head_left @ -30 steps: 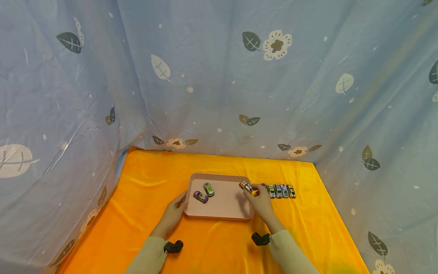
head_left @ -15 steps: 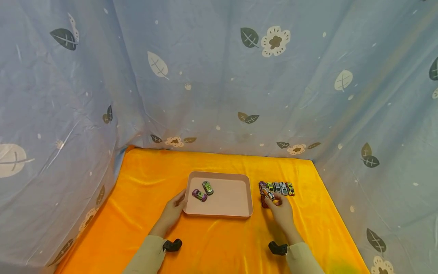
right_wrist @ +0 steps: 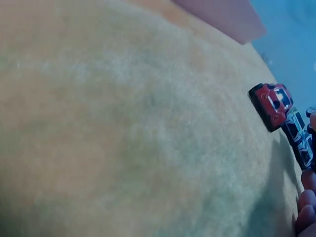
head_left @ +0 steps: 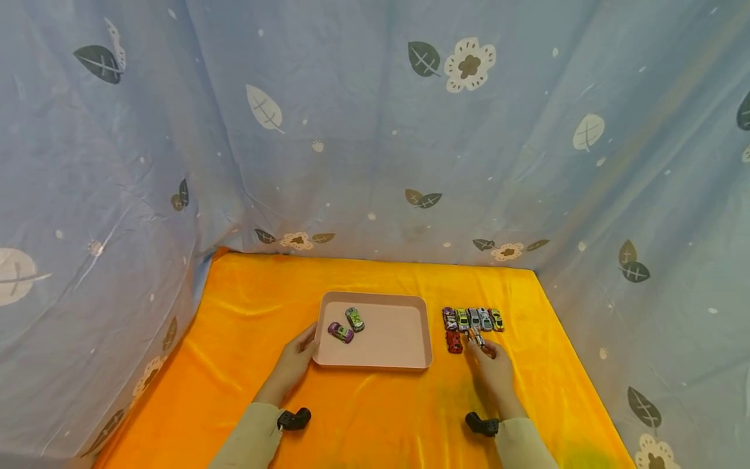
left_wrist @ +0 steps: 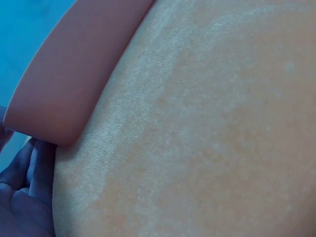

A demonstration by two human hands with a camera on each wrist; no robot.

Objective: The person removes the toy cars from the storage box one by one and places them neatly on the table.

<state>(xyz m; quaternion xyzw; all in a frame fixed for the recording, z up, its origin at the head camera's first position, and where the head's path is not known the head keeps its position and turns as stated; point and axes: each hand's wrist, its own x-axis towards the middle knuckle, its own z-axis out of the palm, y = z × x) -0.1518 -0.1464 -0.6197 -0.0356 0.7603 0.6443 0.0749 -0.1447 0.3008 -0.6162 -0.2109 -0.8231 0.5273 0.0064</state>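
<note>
My right hand [head_left: 495, 370] pinches an orange-and-white toy car [head_left: 475, 337] just right of a red toy car [head_left: 454, 342], low over the cloth. Only its fingertips [right_wrist: 307, 200] enter the right wrist view, at the right edge. On the left, my left hand [head_left: 293, 359] holds the left side of a pink tray [head_left: 375, 368]; the left wrist view has its curled fingers [left_wrist: 29, 173] by the tray corner. Inside the tray lie a purple toy car [head_left: 340, 332] and a green toy car [head_left: 354, 319].
Behind the held car, several toy cars stand side by side in a row, from a purple one [head_left: 449, 318] to a yellow one [head_left: 496, 320]. Orange cloth [head_left: 263, 293] covers the table. Blue patterned curtains [head_left: 351, 130] enclose the back and sides.
My right hand has carried the orange-and-white car from above the tray's right side rightward, past the red car, and lower. My left hand has stayed at the tray.
</note>
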